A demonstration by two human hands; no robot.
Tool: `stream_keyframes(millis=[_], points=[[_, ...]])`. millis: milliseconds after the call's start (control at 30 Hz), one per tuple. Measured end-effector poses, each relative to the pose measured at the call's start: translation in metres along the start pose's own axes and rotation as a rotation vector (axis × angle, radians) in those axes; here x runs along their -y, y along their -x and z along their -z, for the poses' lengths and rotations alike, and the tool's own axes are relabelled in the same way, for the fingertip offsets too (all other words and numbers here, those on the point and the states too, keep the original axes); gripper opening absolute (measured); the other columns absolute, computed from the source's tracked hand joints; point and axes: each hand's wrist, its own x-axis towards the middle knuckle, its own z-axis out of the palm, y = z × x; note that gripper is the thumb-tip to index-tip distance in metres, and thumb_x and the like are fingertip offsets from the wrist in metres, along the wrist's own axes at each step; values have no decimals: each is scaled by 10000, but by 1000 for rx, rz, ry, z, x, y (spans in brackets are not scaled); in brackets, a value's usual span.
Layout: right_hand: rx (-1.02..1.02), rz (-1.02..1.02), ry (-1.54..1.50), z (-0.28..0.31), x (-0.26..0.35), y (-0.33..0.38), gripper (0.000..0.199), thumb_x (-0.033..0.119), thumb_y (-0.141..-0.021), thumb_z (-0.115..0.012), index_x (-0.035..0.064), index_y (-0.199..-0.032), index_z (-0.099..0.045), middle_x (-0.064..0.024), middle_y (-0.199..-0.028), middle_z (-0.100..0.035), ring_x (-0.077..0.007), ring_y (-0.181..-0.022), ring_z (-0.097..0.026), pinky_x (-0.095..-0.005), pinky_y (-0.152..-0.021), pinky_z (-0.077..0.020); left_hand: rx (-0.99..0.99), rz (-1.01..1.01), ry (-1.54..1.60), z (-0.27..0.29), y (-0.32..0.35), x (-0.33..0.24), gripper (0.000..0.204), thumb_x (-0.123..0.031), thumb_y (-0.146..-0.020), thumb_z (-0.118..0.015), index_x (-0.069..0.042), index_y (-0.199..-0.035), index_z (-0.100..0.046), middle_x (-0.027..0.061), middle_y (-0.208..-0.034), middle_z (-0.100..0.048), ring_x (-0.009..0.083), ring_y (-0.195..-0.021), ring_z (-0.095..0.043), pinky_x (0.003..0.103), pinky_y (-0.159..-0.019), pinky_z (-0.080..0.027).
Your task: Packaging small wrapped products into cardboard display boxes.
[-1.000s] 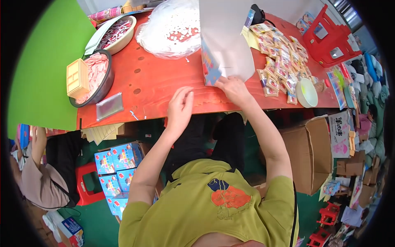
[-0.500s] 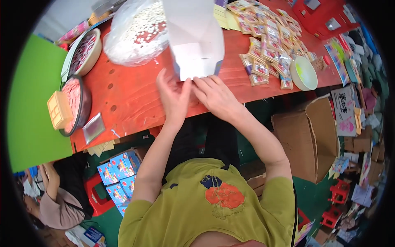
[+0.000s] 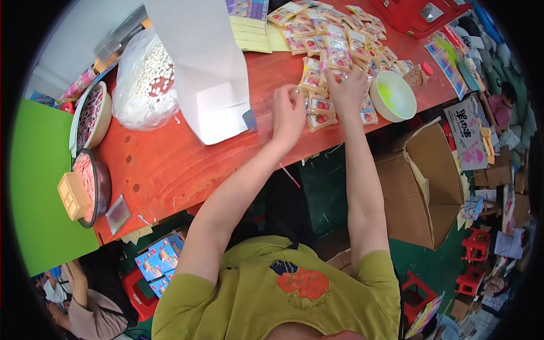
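Observation:
A white-lined cardboard box (image 3: 218,105) with a raised lid panel stands open on the red table, to the left of both hands; neither hand touches it. My left hand (image 3: 288,116) is between the box and the small packets, its fingers curled together; what they hold, if anything, is hidden. My right hand (image 3: 350,93) reaches into the pile of small clear-wrapped packets (image 3: 311,71) with strawberry pictures. Its thumb and fingers are closed around a packet at the near part of the pile, partly covered by the hand.
Left on the table (image 3: 170,170) are a plastic bag of white pellets (image 3: 141,102), a bowl of dark red pieces (image 3: 93,122) and a dark bowl of pink packets (image 3: 102,187). A pale green bowl (image 3: 396,96) stands right of my right hand. Below is an open carton (image 3: 419,192).
Both hands have let go of the box's near edge and moved right to the packets. The box now sits apart from them, further left in view. The whole view has shifted too.

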Motion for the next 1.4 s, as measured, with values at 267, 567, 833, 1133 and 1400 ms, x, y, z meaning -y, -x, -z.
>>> stream_keyframes(millis=[267, 567, 833, 1133, 1400], points=[[247, -177, 178, -35, -11, -61, 1017, 614, -759, -756, -35, -1452, -389, -308, -1423, -469, -454, -1353, -429, -590, -1080, -362, 74, 390, -298, -43, -55, 13, 593, -300, -797, -795, 46, -1247, -623, 249, -1201, -668, 350, -1154, -636, 422, -963, -505], [293, -13, -24, -12, -28, -42, 985, 604, -744, -770, -31, -1428, -456, -325, -1303, -575, -479, -1217, -561, -548, -1029, -447, -9, 476, 50, -50, -75, 46, 534, -206, -782, -796, 90, -1207, -665, 232, -1020, -739, 287, -958, -724, 372, -854, -557], [406, -82, 119, -9, -1, -39, 1040, 601, -716, -784, 0, -1480, -413, -335, -1379, -522, -475, -1256, -539, -516, -1042, -453, 159, 601, 321, -34, -78, 9, 389, -131, -897, -729, 91, -1196, -618, 101, -835, -695, 105, -541, -582, 255, -442, -433], [549, 20, -609, 17, 12, -12, 900, 335, -830, -769, -70, -1516, -349, -221, -1432, -497, -286, -1243, -553, -371, -1010, -473, 137, 458, 555, -6, -34, -9, 408, -137, -986, -611, 26, -1318, -438, 96, -1088, -662, 116, -798, -642, 246, -603, -505], [501, 206, -470, 45, 38, 58, 900, 384, -879, -744, -34, -1541, -302, -271, -1369, -456, -384, -1233, -505, -432, -1050, -424, 430, 229, 628, 39, 24, -19, 640, -14, -973, -506, -60, -1522, -180, 135, -1349, -500, 184, -1167, -561, 315, -896, -533]])
